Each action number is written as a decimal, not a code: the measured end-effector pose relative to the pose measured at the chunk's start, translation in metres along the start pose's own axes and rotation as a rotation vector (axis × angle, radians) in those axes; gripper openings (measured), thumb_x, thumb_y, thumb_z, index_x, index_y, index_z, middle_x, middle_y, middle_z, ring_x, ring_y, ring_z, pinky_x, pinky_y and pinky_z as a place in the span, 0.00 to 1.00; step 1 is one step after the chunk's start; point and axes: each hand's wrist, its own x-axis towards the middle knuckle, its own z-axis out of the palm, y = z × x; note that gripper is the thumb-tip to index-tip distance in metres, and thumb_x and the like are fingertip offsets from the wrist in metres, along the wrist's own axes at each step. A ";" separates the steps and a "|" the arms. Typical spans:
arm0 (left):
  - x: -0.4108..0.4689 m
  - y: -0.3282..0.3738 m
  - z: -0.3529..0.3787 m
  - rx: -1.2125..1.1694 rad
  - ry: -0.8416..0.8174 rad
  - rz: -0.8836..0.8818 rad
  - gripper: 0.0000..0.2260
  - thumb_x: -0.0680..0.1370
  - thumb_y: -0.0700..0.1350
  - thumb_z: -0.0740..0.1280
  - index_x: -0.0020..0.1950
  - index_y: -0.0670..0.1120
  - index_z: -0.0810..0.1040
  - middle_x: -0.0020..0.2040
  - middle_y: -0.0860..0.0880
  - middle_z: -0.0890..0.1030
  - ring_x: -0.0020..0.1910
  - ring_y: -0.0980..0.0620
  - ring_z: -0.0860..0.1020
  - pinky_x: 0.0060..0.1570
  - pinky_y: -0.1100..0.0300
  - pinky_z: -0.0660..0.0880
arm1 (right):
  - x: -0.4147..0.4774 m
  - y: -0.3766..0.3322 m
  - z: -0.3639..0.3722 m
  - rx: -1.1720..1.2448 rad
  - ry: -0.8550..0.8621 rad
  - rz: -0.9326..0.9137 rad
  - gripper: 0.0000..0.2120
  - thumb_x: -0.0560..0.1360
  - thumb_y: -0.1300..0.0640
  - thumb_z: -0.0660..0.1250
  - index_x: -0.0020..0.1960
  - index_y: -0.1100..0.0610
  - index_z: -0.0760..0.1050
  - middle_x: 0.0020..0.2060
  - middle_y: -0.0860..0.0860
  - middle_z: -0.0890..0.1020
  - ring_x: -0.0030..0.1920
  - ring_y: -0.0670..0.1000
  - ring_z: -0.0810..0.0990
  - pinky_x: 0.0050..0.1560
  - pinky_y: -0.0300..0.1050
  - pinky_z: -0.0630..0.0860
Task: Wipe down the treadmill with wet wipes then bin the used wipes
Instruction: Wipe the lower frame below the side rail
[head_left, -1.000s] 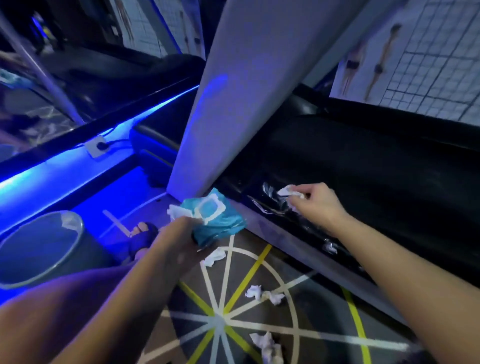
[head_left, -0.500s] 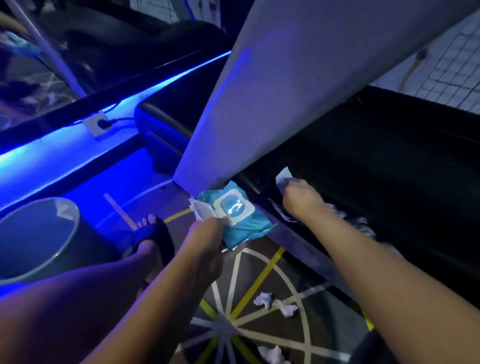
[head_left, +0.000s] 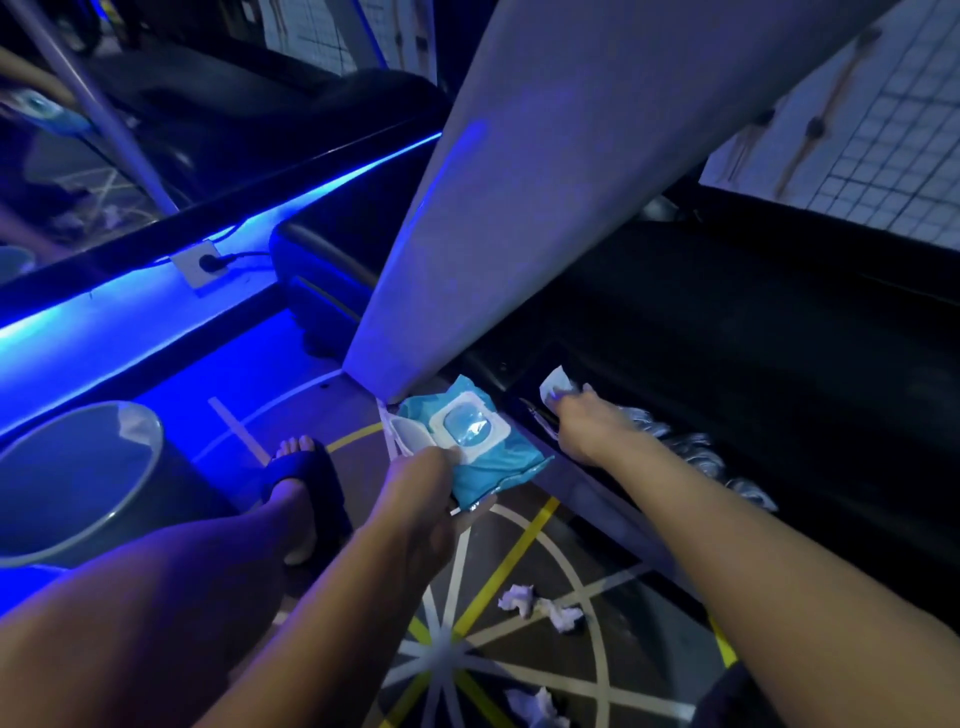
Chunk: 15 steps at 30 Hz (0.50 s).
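Right hand (head_left: 582, 434) holds a white wipe (head_left: 554, 387) against the black treadmill (head_left: 779, 338), and I see left hand (head_left: 421, 499) gripping the blue wipes pack (head_left: 501, 465).

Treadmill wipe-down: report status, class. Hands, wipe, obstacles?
Left hand holds wipes pack. Right hand holds wipe on treadmill. Crumpled wipes on floor, not yet binned.

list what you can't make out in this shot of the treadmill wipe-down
Head view only:
- Bin contents: blue glare washes out the inside.
- Treadmill deck: too dark to tell wiped from dirty.
- Right hand fingertips: hidden behind the wipe and the hand's own back.
- Lowest crumpled wipe: cut by the bottom edge.
- Wipes pack print: too small; left hand covers part.
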 end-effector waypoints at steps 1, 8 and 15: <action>0.002 -0.001 -0.001 -0.001 0.004 0.004 0.14 0.83 0.35 0.63 0.68 0.42 0.74 0.48 0.43 0.85 0.42 0.46 0.84 0.32 0.55 0.84 | 0.004 0.001 0.004 0.000 -0.007 -0.005 0.23 0.82 0.63 0.56 0.76 0.55 0.65 0.75 0.59 0.66 0.79 0.60 0.58 0.70 0.56 0.68; 0.024 0.003 -0.022 0.020 0.082 0.049 0.19 0.82 0.35 0.65 0.73 0.41 0.70 0.50 0.41 0.81 0.46 0.43 0.82 0.32 0.52 0.83 | 0.034 0.006 0.001 0.021 -0.051 0.022 0.34 0.80 0.68 0.52 0.83 0.51 0.49 0.82 0.48 0.51 0.82 0.59 0.47 0.77 0.54 0.57; 0.018 0.003 -0.008 -0.008 0.047 0.105 0.18 0.82 0.33 0.64 0.73 0.41 0.72 0.54 0.40 0.83 0.43 0.46 0.84 0.33 0.54 0.84 | 0.024 0.012 -0.002 0.029 -0.058 0.054 0.29 0.80 0.65 0.57 0.79 0.51 0.60 0.78 0.57 0.61 0.76 0.61 0.64 0.73 0.51 0.65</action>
